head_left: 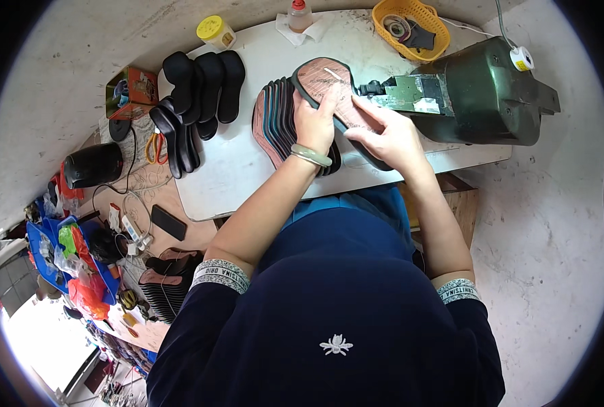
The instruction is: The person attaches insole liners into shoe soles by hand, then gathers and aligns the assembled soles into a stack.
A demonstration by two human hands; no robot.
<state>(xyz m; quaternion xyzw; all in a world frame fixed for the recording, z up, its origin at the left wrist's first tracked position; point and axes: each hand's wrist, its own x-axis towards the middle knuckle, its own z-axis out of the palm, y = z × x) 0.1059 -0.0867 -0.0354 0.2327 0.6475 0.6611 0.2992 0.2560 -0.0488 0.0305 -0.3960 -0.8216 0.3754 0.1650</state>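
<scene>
Both hands are on a shoe insole (324,70) with a pinkish-brown face and a dark edge, tilted over the white table. My left hand (315,125) grips its left edge, the thumb lying on the face. Over the lower right part my right hand (391,137) is closed on the rim, fingers and thumb on the surface. The insole's upper right edge is close to the tip of a dark green machine (417,95); I cannot tell whether they touch. Just left of my left hand lies a fanned stack of similar insoles (267,125), partly covered by my wrist.
Black insoles (231,87) lie at the table's left, with orange-handled scissors (156,147) beside them. A yellow-lidded jar (214,32), a red-capped bottle (299,17) and a yellow basket (434,34) stand along the back. A phone (168,222) and cables lie lower left.
</scene>
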